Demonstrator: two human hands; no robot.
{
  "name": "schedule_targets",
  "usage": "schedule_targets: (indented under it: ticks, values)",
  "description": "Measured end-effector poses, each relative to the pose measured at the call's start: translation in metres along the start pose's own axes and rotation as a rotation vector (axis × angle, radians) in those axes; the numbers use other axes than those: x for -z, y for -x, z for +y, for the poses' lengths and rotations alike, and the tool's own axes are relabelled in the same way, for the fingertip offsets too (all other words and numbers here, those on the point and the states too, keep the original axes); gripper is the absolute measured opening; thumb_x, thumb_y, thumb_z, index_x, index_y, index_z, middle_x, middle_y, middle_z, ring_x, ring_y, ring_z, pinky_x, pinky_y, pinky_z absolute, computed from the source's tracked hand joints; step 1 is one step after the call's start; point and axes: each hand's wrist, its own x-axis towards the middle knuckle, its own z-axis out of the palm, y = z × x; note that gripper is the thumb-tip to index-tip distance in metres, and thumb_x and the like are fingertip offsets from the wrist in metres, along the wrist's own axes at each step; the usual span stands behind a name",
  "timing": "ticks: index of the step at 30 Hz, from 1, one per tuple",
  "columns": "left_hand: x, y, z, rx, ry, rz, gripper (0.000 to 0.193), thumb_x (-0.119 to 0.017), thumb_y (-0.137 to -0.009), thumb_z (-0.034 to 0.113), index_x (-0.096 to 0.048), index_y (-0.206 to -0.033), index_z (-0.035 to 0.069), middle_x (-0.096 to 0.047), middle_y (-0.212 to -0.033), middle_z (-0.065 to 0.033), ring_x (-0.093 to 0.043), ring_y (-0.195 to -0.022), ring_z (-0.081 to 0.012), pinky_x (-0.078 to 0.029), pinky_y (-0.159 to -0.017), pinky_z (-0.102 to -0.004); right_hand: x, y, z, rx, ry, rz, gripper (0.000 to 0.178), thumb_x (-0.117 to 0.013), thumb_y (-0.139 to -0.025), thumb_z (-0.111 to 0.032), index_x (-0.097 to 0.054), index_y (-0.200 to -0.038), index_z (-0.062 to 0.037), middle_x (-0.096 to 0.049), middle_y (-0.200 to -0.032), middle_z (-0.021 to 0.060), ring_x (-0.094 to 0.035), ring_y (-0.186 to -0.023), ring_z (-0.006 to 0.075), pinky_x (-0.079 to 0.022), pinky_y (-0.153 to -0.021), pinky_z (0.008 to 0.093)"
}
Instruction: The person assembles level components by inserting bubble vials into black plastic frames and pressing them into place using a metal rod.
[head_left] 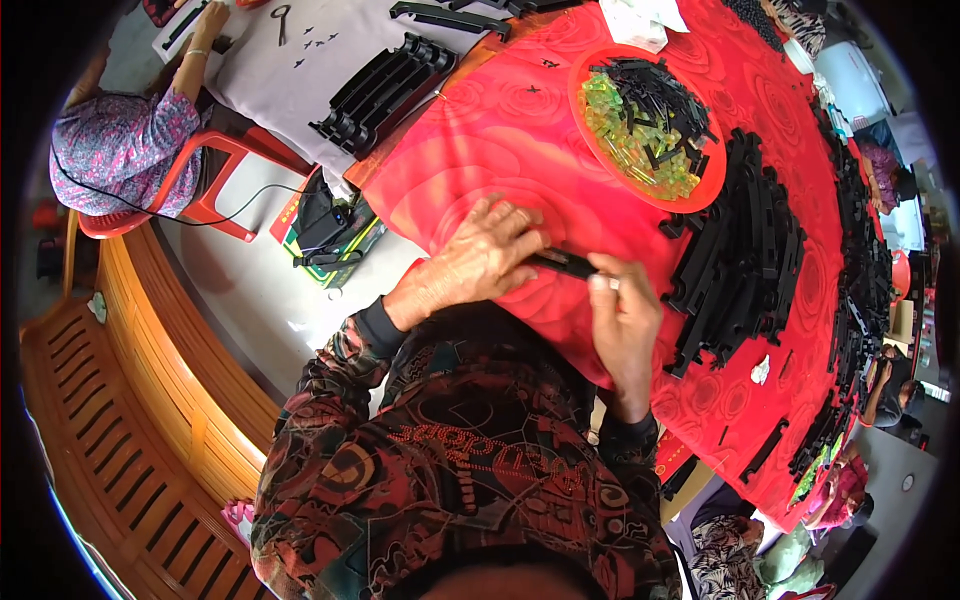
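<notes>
**Both hands on one black strip at the table's near edge**

Centre frame, the left hand (478,262) is clenched round one end of a slim black plastic strip (563,264), palm down on the red cloth (470,150). The right hand (622,320) grasps the strip's other end, fingertips (602,283) pinched against it just right of centre. The strip lies level, low over the cloth.

Doing this well, to my eye, means keeping the left hand braced on the cloth so the strip cannot twist, and letting only the right fingertips work the end.

Right of the hands, a long pile of black strips (745,250) curves along the table, close by but not touching the right hand. Beyond, upper centre, a red tray (585,125) holds green and black pieces.

Open cloth shows only left of and above the left hand; the table edge drops away at the left hand's wrist, so there is little slack near the body. Upper left, another person's arm (195,50) rests on a grey-covered table (270,85) bearing a black ridged rack (385,85).
</notes>
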Motion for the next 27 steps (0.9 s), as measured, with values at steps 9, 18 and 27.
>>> schedule_targets:
  ticks: [9,18,27]
  values:
    - [-0.002,0.004,-0.023,0.141,0.212,-0.097,0.046,-0.076,-0.065,0.025,-0.061,-0.104,0.008,-0.058,-0.103,-0.0088,-0.052,-0.101,-0.0293,-0.037,-0.09,-0.0416,0.0,-0.007,0.021,-0.067,-0.451,0.125,0.018,-0.045,-0.097,-0.013,-0.057,-0.096,0.0013,-0.058,-0.084,0.0061,-0.06,-0.066,0.0107,-0.051,-0.063,0.0243]
    - [-0.013,0.006,-0.029,0.105,0.24,-0.008,0.04,-0.077,-0.062,0.024,-0.064,-0.097,0.009,-0.06,-0.097,-0.0069,-0.054,-0.095,-0.0284,-0.039,-0.084,-0.0401,-0.035,-0.012,0.041,-0.045,-0.268,-0.068,0.014,-0.063,-0.081,0.004,-0.055,-0.092,-0.0009,-0.057,-0.085,0.0089,-0.061,-0.071,0.0153,-0.049,-0.062,0.0273]
    - [-0.014,0.008,-0.031,0.062,0.214,0.004,0.04,-0.078,-0.061,0.025,-0.064,-0.097,0.011,-0.061,-0.099,-0.0053,-0.053,-0.097,-0.0276,-0.039,-0.084,-0.0402,-0.041,-0.018,0.036,0.142,-0.142,-0.053,0.014,-0.063,-0.08,0.004,-0.055,-0.09,-0.001,-0.056,-0.082,0.0105,-0.058,-0.068,0.0224,-0.047,-0.061,0.0312]
